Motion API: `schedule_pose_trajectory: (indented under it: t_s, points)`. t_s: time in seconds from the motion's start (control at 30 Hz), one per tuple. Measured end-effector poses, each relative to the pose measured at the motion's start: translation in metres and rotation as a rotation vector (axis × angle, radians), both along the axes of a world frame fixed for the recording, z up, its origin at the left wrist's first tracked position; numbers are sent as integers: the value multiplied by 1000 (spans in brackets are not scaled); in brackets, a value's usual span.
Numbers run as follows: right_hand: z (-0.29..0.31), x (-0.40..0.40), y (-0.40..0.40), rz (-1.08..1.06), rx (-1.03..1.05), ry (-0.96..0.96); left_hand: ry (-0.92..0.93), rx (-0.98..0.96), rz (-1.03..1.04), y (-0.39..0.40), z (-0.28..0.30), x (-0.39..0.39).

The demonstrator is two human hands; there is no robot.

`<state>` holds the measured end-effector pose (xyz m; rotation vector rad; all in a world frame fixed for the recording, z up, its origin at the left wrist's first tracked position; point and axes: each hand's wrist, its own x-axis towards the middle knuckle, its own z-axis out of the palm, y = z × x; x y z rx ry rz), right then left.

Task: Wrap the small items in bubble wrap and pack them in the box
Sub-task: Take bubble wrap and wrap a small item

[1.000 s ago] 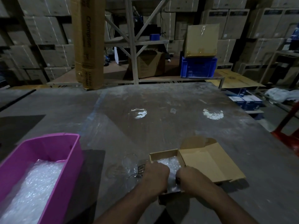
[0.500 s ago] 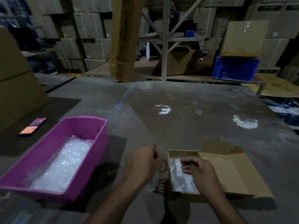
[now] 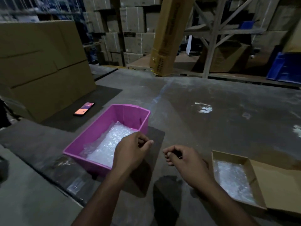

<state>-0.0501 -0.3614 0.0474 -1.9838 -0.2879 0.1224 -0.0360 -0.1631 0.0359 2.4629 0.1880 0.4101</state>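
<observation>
The cardboard box (image 3: pixel 234 178) lies open at the right on the table (image 3: pixel 211 111), bubble wrap (image 3: pixel 231 176) inside. More bubble wrap fills the pink bin (image 3: pixel 104 126). Left hand (image 3: pixel 130 152) and right hand (image 3: pixel 184 160) hover between them, fingers loosely curled, holding nothing visible.

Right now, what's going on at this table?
A person is packing small items with bubble wrap. Both hands are empty, fingers loosely curled: the left hand hangs over the pink bin that holds bubble wrap sheets, and the right hand is above the table between the bin and the open cardboard box, where a wrapped bundle already lies.
</observation>
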Motion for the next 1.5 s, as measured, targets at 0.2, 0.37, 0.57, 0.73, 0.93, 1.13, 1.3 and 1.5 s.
schedule_pose_trajectory:
  t_s: [0.2, 0.37, 0.57, 0.73, 0.93, 1.13, 1.3, 1.5]
  points:
    - [4, 22, 86, 79, -121, -162, 69, -20, 18, 92, -2, 19]
    - [-8, 40, 155, 146, -354, -251, 221, 43, -23, 146, -17, 36]
    - [-27, 53, 202, 249, -820, -273, 399, 164, -100, 185, -39, 57]
    - [-25, 53, 225, 360, -1112, -225, 508, 379, -160, 200, -45, 69]
    - [-30, 50, 243, 331, -1178, -174, 531, 267, -211, 200, -50, 72]
    - [-32, 52, 245, 276, -1139, -128, 470, 128, -200, 206, -51, 76]
    - [-27, 51, 232, 64, -897, -322, 362, -51, -217, 208, -30, 77]
    - [-9, 40, 206, -7, -488, -115, 92, -620, -420, 181, 37, 66]
